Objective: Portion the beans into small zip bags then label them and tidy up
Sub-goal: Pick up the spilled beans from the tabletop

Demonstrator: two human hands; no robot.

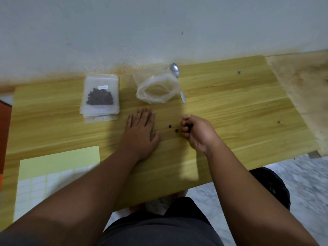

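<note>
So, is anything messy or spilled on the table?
Yes. Two loose beans lie on the table, between the flat left hand and the curled right hand, which seems to pinch more. Other beans sit packed in the zip bag.

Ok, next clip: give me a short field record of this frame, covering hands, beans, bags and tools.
left hand: flat on the wooden table, holding nothing
right hand: fingers curled round a few beans
loose beans: two on the table between the hands
zip bags: stacked, top one filled and labelled
plastic bag: open, rim rolled down, looks empty
spoon: lying beside that bag
label sheet: table's near left
</note>
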